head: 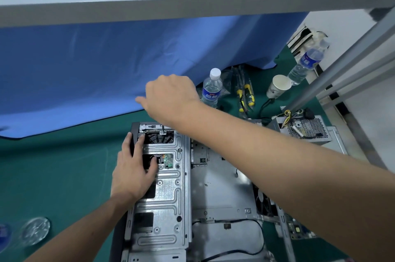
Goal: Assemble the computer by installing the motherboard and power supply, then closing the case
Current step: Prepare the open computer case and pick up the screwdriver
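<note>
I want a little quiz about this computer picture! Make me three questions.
1. True or false: the power supply is already inside the case.
2. Which hand rests on the drive cage? A) left hand B) right hand
3. Fill in: the paper cup stands between two water ____.

Key
1. False; it sits outside, behind the case.
2. A
3. bottles: near bottle, far bottle.
</note>
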`<move>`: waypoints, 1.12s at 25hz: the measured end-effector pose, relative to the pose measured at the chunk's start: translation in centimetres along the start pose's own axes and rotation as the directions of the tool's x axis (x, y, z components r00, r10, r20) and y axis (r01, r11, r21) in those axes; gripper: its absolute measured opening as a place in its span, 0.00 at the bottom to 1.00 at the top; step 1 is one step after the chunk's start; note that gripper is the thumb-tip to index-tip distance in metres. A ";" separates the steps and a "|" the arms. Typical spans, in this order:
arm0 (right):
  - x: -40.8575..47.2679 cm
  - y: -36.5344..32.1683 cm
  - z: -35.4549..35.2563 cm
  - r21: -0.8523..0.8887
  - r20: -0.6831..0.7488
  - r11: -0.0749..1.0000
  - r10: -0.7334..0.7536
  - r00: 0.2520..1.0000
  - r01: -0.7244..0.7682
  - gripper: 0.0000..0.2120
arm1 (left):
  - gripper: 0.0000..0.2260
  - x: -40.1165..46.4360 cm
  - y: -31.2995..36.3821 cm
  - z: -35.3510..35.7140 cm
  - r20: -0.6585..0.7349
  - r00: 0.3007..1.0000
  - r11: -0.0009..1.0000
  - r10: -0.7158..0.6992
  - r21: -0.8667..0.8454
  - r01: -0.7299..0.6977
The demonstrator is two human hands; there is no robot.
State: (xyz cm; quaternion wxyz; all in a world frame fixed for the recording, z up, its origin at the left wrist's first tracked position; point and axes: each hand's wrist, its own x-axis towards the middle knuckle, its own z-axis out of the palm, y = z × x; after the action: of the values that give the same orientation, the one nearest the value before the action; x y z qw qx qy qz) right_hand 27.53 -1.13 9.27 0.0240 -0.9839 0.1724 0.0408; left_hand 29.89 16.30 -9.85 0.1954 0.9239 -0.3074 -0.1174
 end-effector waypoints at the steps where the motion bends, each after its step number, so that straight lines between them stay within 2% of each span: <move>1: 0.0 0.0 -0.2 0.057 0.060 0.998 0.008 0.998 -0.011 0.09 | 0.31 0.0 0.0 -0.1 0.000 1.000 1.000 -0.002 -0.001 0.002; 3: -0.1 0.2 -0.9 0.176 0.149 0.984 -0.024 0.989 -0.002 0.08 | 0.31 0.0 0.2 -0.1 0.006 1.000 1.000 -0.003 0.001 0.003; 4: -0.3 0.2 -1.3 0.192 0.145 0.981 -0.060 0.988 0.031 0.09 | 0.31 0.0 0.2 -0.1 0.006 1.000 1.000 -0.003 0.002 0.003; 5: -0.6 0.1 -1.7 0.166 0.116 0.984 -0.089 0.989 0.069 0.10 | 0.31 0.0 0.2 -0.1 0.005 1.000 1.000 -0.005 0.001 0.005; 8: -1.8 -0.9 -1.0 -0.056 -0.002 0.988 -0.147 0.989 0.147 0.10 | 0.30 0.0 0.3 -0.1 0.006 1.000 1.000 -0.012 0.000 0.012; 11: -1.9 -1.0 -0.3 -0.047 -0.056 0.996 -0.074 0.996 0.071 0.07 | 0.30 0.0 0.3 -0.1 0.007 1.000 1.000 -0.016 0.014 0.015; 14: -0.8 -0.1 -0.3 0.085 0.061 0.996 0.014 0.998 -0.020 0.14 | 0.31 -0.1 0.3 0.0 0.006 1.000 1.000 -0.014 0.017 0.013; 16: -0.7 0.5 -0.8 0.153 0.149 0.987 -0.068 0.987 0.045 0.13 | 0.31 0.0 0.3 -0.1 0.003 1.000 1.000 -0.007 0.022 0.007; 18: -0.9 0.7 -1.1 0.130 0.141 0.977 -0.185 0.973 0.167 0.08 | 0.31 0.0 0.4 -0.1 0.004 1.000 1.000 -0.003 0.023 0.003; 19: -1.0 0.7 -1.1 0.072 0.109 0.981 -0.187 0.976 0.179 0.07 | 0.31 0.0 0.4 -0.1 0.006 1.000 1.000 -0.004 0.023 0.004; 21: -0.7 0.8 -0.5 -0.005 -0.001 0.997 -0.071 0.997 0.071 0.10 | 0.31 -0.1 0.6 -0.1 0.014 1.000 1.000 -0.007 0.025 0.007; 22: -0.5 0.9 -0.4 -0.005 -0.005 1.000 -0.010 1.000 0.010 0.09 | 0.31 -0.2 0.6 -0.1 0.015 1.000 1.000 -0.009 0.024 0.009; 23: -0.2 0.9 -0.6 0.009 0.036 1.000 0.011 0.999 -0.012 0.09 | 0.31 -0.2 0.5 -0.2 0.013 1.000 1.000 -0.008 0.022 0.008; 25: 0.4 1.6 -1.0 0.128 0.191 0.992 -0.041 0.981 0.016 0.03 | 0.31 -0.1 0.4 -0.3 0.013 1.000 1.000 -0.003 0.015 0.003; 27: 0.5 2.4 -1.6 0.211 0.263 0.972 -0.158 0.952 0.103 0.09 | 0.31 -0.1 0.4 -0.3 0.018 1.000 1.000 -0.005 0.012 0.005; 28: 0.3 2.4 -1.6 0.202 0.227 0.967 -0.203 0.952 0.158 0.10 | 0.31 -0.1 0.5 -0.2 0.018 1.000 1.000 -0.005 0.014 0.004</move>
State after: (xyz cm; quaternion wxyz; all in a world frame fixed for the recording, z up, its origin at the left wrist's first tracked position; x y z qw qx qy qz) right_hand 27.15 -3.55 10.70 0.1382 -0.9766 0.0801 0.1442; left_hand 29.68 16.06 -9.43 0.1859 0.9248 -0.3078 -0.1239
